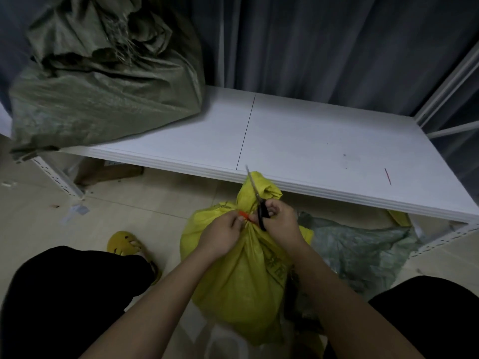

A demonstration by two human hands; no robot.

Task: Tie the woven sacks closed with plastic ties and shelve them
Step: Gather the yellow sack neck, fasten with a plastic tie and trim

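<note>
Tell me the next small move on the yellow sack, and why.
Probably pull the orange tie tight around the gathered neck of the yellow sack. The left hand pinches the tie at the neck, the right hand holds scissors with the blades pointing up, not at the tie, and the sack is on the floor, not on the white shelf.

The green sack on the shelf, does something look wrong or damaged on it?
Yes. The green woven sack on the white shelf sits untied, its frayed mouth open, and one corner overhangs the shelf's front edge.
</note>
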